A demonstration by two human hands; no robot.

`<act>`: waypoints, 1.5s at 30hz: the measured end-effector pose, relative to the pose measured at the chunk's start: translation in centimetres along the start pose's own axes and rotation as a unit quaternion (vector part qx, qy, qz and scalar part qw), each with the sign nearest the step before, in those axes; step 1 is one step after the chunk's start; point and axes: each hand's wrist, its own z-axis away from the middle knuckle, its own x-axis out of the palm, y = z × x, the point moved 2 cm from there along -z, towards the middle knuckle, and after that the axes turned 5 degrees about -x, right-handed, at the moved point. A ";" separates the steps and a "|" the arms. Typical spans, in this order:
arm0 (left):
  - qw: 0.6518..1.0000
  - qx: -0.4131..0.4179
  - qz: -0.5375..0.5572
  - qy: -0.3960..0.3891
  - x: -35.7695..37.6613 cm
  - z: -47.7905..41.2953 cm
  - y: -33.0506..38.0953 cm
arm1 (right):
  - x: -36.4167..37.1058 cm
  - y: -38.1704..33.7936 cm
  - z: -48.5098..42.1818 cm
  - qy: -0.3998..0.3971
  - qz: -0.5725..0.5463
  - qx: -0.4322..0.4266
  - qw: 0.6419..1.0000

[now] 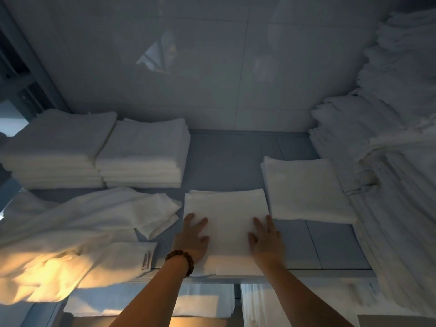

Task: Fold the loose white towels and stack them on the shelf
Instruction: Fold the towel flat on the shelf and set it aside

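A folded white towel (pixel 226 215) lies flat on the grey shelf (pixel 226 159) near its front edge. My left hand (pixel 192 237), with a bead bracelet on the wrist, presses flat on the towel's left part. My right hand (pixel 266 239) presses flat on its right part, fingers straight. A second folded towel (pixel 304 190) lies just to the right. Loose white towels (pixel 77 234) sprawl in a heap at the left front of the shelf. Two stacks of folded towels (pixel 99 149) stand at the back left.
A tall pile of white linen (pixel 389 149) fills the right side and leans over the shelf. A tiled wall (pixel 188 67) closes the back. More white towels (pixel 200 300) lie on a lower level below the shelf's front edge.
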 end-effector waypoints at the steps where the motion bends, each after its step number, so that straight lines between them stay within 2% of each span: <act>1: 1.000 0.000 0.013 -0.008 -0.1 0.2 0.0 | -0.1 -0.1 0.1 -0.003 -0.004 0.004 1.000; 4: 0.999 -0.001 0.049 -0.013 -0.3 0.6 0.0 | -0.4 -0.1 0.1 -0.010 -0.005 -0.002 1.000; 9: 0.985 -0.016 0.171 -0.007 -1.4 1.4 0.2 | -0.7 -0.2 0.7 0.012 -0.065 -0.003 0.998; 15: 0.971 -0.024 0.234 -0.036 -3.0 2.3 0.0 | -0.1 -1.1 2.9 0.041 -0.031 -0.020 0.998; 19: 0.982 0.007 0.185 0.022 -2.9 3.3 0.4 | 0.3 -1.2 3.7 0.043 -0.110 -0.016 0.993; 21: 0.989 0.018 0.132 0.061 -2.9 3.6 1.1 | -0.2 -1.7 3.9 0.070 -0.085 -0.032 0.993; 25: 0.988 0.009 0.009 0.156 -3.8 4.2 3.4 | -2.7 -3.1 4.2 0.172 0.022 -0.116 0.978; 30: 0.969 0.098 0.020 0.225 -4.8 4.0 7.0 | -5.7 -2.3 2.4 0.191 0.047 -0.128 0.972; 37: 0.929 0.191 0.043 0.314 -6.0 2.2 17.3 | -14.8 2.2 -1.1 0.288 0.070 -0.143 0.944; 41: 0.923 0.208 0.053 0.320 -5.1 -1.0 24.1 | -18.5 7.1 -5.2 0.306 0.068 -0.139 0.940; 45: 0.928 0.223 0.038 0.297 -2.0 -5.5 28.7 | -19.8 12.1 -9.8 0.281 0.117 -0.133 0.943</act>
